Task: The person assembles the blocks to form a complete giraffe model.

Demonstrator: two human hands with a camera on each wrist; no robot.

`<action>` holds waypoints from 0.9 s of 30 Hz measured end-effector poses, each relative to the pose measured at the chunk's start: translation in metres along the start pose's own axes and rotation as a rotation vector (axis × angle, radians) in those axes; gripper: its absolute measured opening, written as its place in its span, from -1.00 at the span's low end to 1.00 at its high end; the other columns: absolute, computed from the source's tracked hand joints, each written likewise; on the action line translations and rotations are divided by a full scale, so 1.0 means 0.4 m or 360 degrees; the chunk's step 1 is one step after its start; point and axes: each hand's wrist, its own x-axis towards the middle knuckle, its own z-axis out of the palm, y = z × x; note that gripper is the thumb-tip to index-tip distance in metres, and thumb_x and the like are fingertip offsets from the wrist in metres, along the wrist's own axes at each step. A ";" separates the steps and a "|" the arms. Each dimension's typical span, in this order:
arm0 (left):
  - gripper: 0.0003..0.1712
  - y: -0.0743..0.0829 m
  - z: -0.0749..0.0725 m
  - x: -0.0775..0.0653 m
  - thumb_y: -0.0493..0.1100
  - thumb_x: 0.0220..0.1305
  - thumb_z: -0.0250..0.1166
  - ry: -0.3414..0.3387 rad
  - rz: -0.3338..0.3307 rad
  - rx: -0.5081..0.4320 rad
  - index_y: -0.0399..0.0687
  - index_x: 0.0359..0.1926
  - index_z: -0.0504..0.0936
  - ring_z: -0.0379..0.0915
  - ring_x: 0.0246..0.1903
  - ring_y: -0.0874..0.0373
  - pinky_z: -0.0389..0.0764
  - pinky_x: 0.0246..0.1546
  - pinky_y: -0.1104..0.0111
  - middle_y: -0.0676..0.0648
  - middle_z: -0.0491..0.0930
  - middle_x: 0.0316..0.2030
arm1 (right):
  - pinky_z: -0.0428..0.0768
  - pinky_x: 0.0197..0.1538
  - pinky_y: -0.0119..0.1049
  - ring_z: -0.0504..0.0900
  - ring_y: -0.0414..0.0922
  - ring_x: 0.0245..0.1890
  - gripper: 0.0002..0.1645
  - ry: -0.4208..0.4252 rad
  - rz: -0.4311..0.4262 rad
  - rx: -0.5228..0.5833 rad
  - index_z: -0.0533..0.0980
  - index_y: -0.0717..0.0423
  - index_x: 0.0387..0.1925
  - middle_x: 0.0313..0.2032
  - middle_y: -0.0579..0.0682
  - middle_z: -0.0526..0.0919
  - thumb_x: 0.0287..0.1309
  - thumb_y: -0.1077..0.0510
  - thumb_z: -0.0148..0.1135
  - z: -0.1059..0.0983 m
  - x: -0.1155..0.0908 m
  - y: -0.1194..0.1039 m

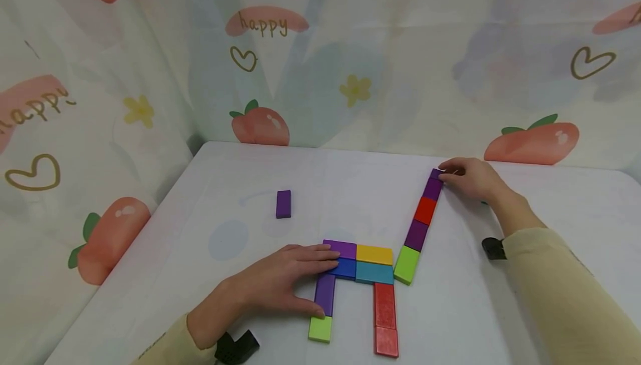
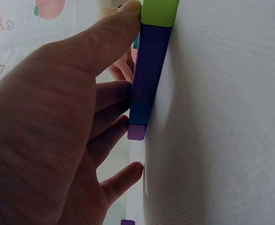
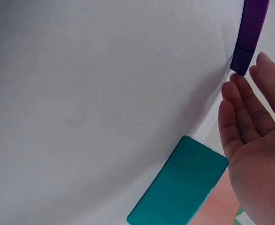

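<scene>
Flat coloured blocks lie edge to edge on the white table. My left hand [image 1: 285, 273] spreads over the left end of the double row, fingertips on the purple block [image 1: 344, 250] and blue block [image 1: 346, 270]. Its thumb reaches the joint between a lower purple block [image 1: 325, 294] and a lime block [image 1: 320, 329]. At the far end of a slanted row, my right hand [image 1: 473, 178] has its fingertips right at the small dark purple block [image 1: 435, 174]. Below that come a purple block [image 1: 433, 189], a red block [image 1: 425, 210], another purple one and a lime block [image 1: 407, 265].
A yellow block [image 1: 374, 254] and a teal-blue block [image 1: 374, 273] form the double row's right half, with red blocks [image 1: 385, 305] below. One loose purple block [image 1: 283, 204] lies back left. Near the right hand is a green block [image 3: 179, 183]. Patterned cloth [image 1: 325, 75] stands behind.
</scene>
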 end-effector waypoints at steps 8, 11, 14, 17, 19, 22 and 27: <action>-0.10 0.004 -0.001 0.000 0.30 0.22 0.38 -0.0012 -0.0014 -0.0003 0.08 0.49 0.37 -0.01 0.50 0.21 0.16 0.44 0.11 0.19 0.20 0.48 | 0.46 0.12 0.26 0.44 0.30 0.07 -0.47 0.0037 -0.0001 -0.0034 0.42 0.34 0.27 0.09 0.38 0.51 0.47 0.04 0.11 -0.036 -0.044 0.026; -0.10 0.004 -0.001 -0.002 0.30 0.22 0.38 -0.0012 -0.0019 -0.0009 0.08 0.49 0.37 -0.02 0.50 0.21 0.15 0.44 0.11 0.19 0.20 0.48 | 0.46 0.13 0.28 0.46 0.29 0.04 -0.45 0.0052 -0.0009 -0.0056 0.43 0.37 0.25 0.06 0.39 0.53 0.46 0.03 0.14 -0.048 -0.061 0.041; -0.10 0.003 -0.001 -0.005 0.30 0.22 0.39 -0.0011 -0.0023 -0.0014 0.08 0.49 0.37 -0.02 0.50 0.21 0.15 0.45 0.11 0.19 0.20 0.48 | 0.45 0.13 0.29 0.48 0.30 0.04 -0.44 0.0049 -0.0017 -0.0083 0.43 0.39 0.24 0.05 0.40 0.53 0.45 0.03 0.17 -0.057 -0.073 0.052; -0.10 0.000 0.000 -0.009 0.30 0.22 0.38 -0.0006 -0.0023 -0.0011 0.08 0.48 0.37 -0.02 0.50 0.22 0.15 0.45 0.12 0.19 0.21 0.48 | 0.44 0.14 0.31 0.49 0.31 0.06 -0.41 0.0026 -0.0024 -0.0106 0.42 0.40 0.25 0.07 0.42 0.53 0.45 0.00 0.18 -0.067 -0.086 0.059; -0.10 -0.001 0.000 -0.009 0.32 0.22 0.37 -0.0003 -0.0020 -0.0008 0.08 0.49 0.37 -0.03 0.50 0.22 0.15 0.45 0.12 0.19 0.20 0.48 | 0.44 0.14 0.31 0.48 0.32 0.09 -0.38 0.0008 -0.0029 -0.0129 0.41 0.40 0.26 0.08 0.43 0.52 0.44 -0.02 0.18 -0.075 -0.095 0.062; -0.09 -0.002 0.000 -0.009 0.33 0.22 0.37 -0.0003 -0.0019 -0.0011 0.09 0.49 0.37 -0.03 0.50 0.23 0.15 0.45 0.12 0.20 0.20 0.48 | 0.46 0.12 0.31 0.46 0.34 0.11 -0.33 -0.0016 -0.0037 -0.0159 0.40 0.40 0.27 0.10 0.45 0.50 0.42 -0.06 0.19 -0.087 -0.109 0.068; -0.10 -0.001 -0.001 -0.003 0.32 0.22 0.37 -0.0006 -0.0009 -0.0026 0.09 0.49 0.37 -0.03 0.50 0.22 0.16 0.44 0.12 0.20 0.20 0.48 | 0.45 0.10 0.35 0.46 0.40 0.10 -0.33 -0.0029 -0.0050 -0.0217 0.43 0.40 0.24 0.12 0.48 0.49 0.38 -0.06 0.25 -0.099 -0.141 0.088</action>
